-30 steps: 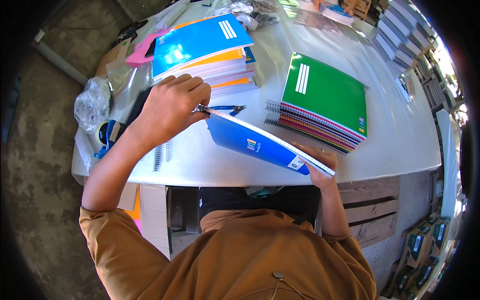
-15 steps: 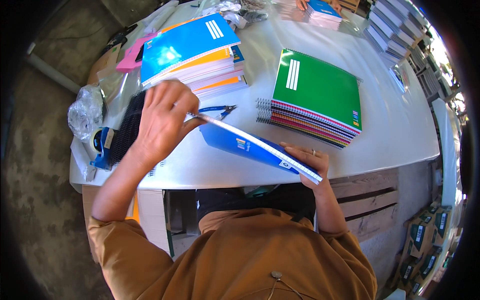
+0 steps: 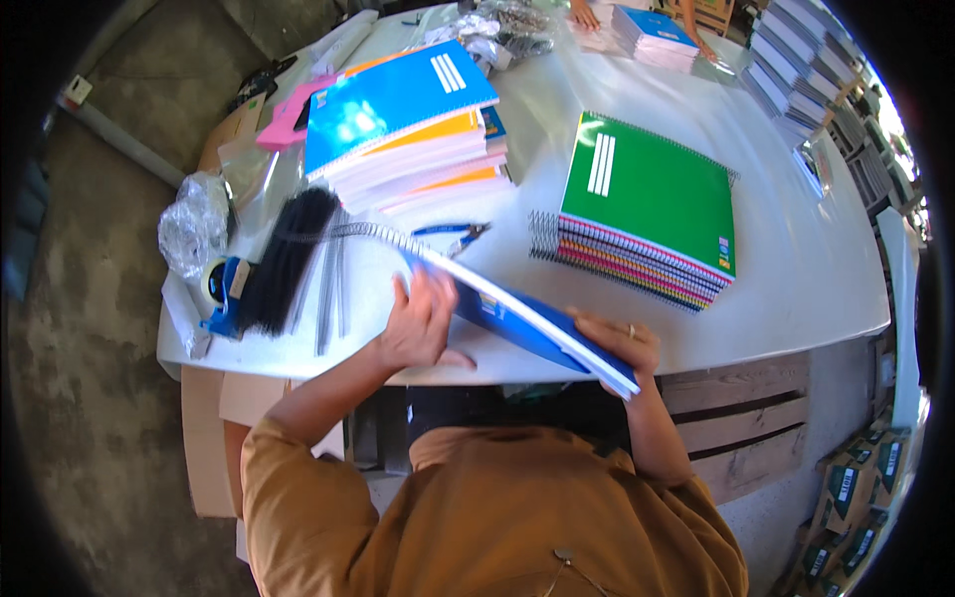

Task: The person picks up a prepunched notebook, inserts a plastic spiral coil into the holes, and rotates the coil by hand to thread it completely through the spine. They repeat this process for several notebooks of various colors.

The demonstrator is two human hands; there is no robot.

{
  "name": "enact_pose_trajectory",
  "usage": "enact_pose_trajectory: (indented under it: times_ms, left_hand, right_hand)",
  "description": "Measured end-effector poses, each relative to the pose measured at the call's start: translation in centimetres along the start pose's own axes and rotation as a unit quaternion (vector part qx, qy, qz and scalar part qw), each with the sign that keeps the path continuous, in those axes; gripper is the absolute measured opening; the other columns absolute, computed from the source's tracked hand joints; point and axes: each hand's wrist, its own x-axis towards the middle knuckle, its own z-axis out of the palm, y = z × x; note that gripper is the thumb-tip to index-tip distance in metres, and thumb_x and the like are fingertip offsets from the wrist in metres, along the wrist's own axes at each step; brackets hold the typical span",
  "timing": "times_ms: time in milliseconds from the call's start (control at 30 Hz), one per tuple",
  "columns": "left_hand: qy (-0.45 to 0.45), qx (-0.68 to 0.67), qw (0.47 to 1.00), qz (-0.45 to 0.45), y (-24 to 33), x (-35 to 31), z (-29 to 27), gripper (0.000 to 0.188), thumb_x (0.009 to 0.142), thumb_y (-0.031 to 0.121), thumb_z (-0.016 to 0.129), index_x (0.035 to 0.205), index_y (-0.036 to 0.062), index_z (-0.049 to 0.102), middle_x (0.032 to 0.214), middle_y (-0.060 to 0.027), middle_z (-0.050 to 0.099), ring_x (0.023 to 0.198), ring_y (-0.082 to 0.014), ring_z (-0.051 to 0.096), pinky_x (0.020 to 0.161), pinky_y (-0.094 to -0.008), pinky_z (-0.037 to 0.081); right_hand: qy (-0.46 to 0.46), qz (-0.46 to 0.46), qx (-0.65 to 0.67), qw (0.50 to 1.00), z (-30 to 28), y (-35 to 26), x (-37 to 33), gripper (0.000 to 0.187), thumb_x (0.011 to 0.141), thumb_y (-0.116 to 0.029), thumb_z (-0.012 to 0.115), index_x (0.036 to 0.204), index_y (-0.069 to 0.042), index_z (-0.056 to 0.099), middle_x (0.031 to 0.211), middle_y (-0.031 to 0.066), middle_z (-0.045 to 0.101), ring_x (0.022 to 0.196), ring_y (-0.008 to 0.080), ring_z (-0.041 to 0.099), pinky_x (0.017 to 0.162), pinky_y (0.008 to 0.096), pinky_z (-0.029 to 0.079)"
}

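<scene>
Spreading across most of the frame, the white table (image 3: 796,269) carries everything in reach of the person in the brown shirt at the bottom edge. At upper centre a tall stack of notebooks (image 3: 418,149), blue cover on top with orange and pink ones beneath, lies fanned and sloping, as if set down loosely. Right of centre a second pile, the green-topped spiral notebooks (image 3: 647,209), sits squared, its wire spines turned to the left, towards the person's working space.

Below centre, the blue notebook (image 3: 527,323) is held tilted above the table's near edge. The right hand (image 3: 617,343) grips its lower right end from underneath, fingers curled over the cover, propping it up. The left hand (image 3: 418,323) is closed on the upper left part of the book, where a silver wire spiral (image 3: 368,234) runs along and past its binding edge; the tilt seems to keep that edge free for the coil, though the view is too small to say whether the coil is threaded.

At left, a bundle of black coils (image 3: 284,259) and loose silver coils (image 3: 328,289) lie side by side, close to the left hand. Blue-handled pliers (image 3: 448,234) rest just above the book. A blue tape dispenser (image 3: 224,289) and a crumpled clear plastic bag (image 3: 194,224) sit at the left edge; I cannot tell what the bag holds. Another person's hand (image 3: 582,14) rests on a far stack at top centre.
</scene>
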Motion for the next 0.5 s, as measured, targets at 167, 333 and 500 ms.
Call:
enact_pose_trajectory:
  times_ms: [167,333,500]
  left_hand:
    - [0.107,0.0,0.993,-0.041,-1.0,4.0,-1.8,0.109,0.072,0.074,0.048,0.137,-0.0096,0.021,0.144,-0.0309,0.005,0.133,-0.0492,0.0,0.102,-0.0644,-0.002]
    - [-0.221,0.02,0.975,0.032,1.1,-0.8,0.1,0.1,0.08,0.071,0.039,0.129,-0.0161,0.031,0.136,-0.0356,0.022,0.126,-0.0552,0.018,0.102,-0.0632,0.011]
    - [0.067,-0.044,0.991,-0.107,-1.8,-0.4,2.4,0.111,0.07,0.075,0.05,0.135,-0.0114,0.022,0.142,-0.029,0.014,0.133,-0.0436,0.011,0.107,-0.0521,0.013]
  right_hand:
    - [-0.07,0.017,-0.021,0.997,-0.2,-0.9,0.3,0.03,0.072,-0.01,0.068,0.1,0.0,0.067,0.102,0.0175,0.065,0.091,0.0266,0.066,0.081,0.0318,0.051]
    - [-0.013,-0.056,-0.003,0.998,-0.8,0.6,0.4,0.031,0.071,-0.011,0.07,0.099,0.0,0.067,0.101,0.0191,0.065,0.086,0.0265,0.066,0.075,0.0306,0.052]
    - [-0.047,-0.038,-0.023,0.998,0.2,-0.8,0.8,0.032,0.07,-0.01,0.07,0.1,-0.001,0.067,0.103,0.017,0.065,0.089,0.0261,0.066,0.077,0.0313,0.052]
